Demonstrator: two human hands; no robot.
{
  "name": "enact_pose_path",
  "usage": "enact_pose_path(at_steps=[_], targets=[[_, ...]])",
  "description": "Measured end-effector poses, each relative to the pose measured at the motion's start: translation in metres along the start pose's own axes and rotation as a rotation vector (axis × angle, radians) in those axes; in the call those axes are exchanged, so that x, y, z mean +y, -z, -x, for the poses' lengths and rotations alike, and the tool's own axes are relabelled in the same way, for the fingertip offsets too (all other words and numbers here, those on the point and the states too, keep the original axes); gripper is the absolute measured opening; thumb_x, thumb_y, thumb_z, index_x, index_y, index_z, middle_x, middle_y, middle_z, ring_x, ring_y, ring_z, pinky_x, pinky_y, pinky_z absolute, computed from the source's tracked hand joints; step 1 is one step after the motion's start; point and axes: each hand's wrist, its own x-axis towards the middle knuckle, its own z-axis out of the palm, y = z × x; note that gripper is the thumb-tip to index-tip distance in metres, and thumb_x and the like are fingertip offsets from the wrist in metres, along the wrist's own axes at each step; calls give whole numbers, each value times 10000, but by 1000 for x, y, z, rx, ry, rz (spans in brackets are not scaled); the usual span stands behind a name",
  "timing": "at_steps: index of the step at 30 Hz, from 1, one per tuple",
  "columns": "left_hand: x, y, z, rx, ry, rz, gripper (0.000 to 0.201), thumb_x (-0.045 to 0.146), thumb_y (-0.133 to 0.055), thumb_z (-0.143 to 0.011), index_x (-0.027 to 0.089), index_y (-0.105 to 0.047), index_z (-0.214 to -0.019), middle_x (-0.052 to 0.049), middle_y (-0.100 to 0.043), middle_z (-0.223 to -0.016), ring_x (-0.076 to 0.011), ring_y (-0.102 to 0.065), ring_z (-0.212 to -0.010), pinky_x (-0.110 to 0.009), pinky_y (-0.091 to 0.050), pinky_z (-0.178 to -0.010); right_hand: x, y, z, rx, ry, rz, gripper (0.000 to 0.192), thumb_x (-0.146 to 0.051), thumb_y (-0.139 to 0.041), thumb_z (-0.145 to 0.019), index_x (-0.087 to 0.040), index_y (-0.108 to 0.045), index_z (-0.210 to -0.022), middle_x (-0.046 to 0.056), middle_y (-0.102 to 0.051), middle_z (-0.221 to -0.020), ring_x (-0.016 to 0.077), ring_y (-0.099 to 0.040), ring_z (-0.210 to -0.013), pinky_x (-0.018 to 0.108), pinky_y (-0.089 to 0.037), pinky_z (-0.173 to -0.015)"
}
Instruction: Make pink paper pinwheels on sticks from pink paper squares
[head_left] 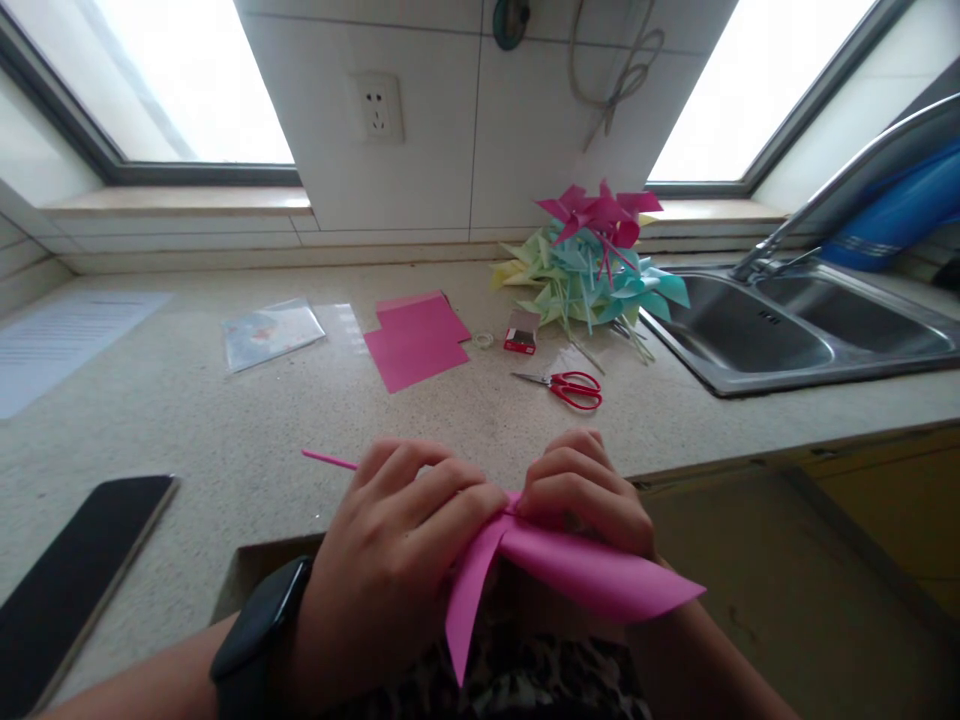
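The left hand [390,560], a dark watch [259,640] on its wrist, is closing its fingertips on the gathered centre of a pink paper pinwheel [555,575] just off the desk's [225,440] near edge, seemingly so the curled flaps are staying bunched on the thin pink stick [330,460] that is poking out leftward over the desk. The right hand [585,495] is pinching that same centre from the other side, while two smooth, glossy pink blades are curving down and rightward toward the person's lap. Farther back, pink paper sheets [416,340], red scissors [566,388] and a pile of finished pinwheels [592,265] are lying toward the sink [787,330] at the desk's right end.
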Motion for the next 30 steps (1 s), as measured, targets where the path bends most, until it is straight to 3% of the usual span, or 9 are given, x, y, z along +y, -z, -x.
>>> enact_pose_path(at_steps=[7, 12, 21, 27, 30], targets=[[-20, -1, 0, -47, 61, -161, 274, 230, -696, -893, 197, -641, -1160, -45, -708, -1079, -257, -585, -994, -404, -404, -866, 17, 15, 8, 29, -45, 30, 54, -217, -630, -925, -245, -673, -909, -8, -675, -792, 182, -596, -743, 387, -395, -769], [-39, 2, -2, -119, 100, -211, 165, 197, -601, -936, 200, -672, -1085, -41, -713, -1007, -242, -598, -941, -407, -435, -854, 26, 32, 9, 92, -81, 89, 47, -236, -707, -861, -236, -675, -895, 5, -673, -797, 195, -598, -739, 402, -409, -774], [-74, -15, 0, -96, -34, -189, 171, 192, -580, -954, 195, -722, -1050, -60, -732, -955, -202, -626, -895, -372, -488, -842, 38, 37, 11, 111, -139, 185, 159, -215, -761, -790, -244, -688, -928, 16, -710, -848, 235, -646, -827, 444, -444, -823], [-73, -24, 3, -94, 139, 48, 191, 196, -542, -982, 173, -726, -1029, -64, -715, -916, -164, -652, -830, -300, -556, -757, 41, 33, 11, 296, -234, 193, 456, -217, -776, -760, -247, -626, -1190, 84, -684, -1132, 293, -616, -1050, 477, -454, -887], [-71, -28, 5, -86, 276, 188, 193, 254, -559, -987, 189, -724, -1061, -68, -727, -951, -165, -665, -820, -260, -554, -649, 45, 28, 13, 399, -338, 123, 459, -276, -724, -822, -251, -595, -1262, 86, -660, -1188, 264, -597, -1022, 427, -433, -839]])
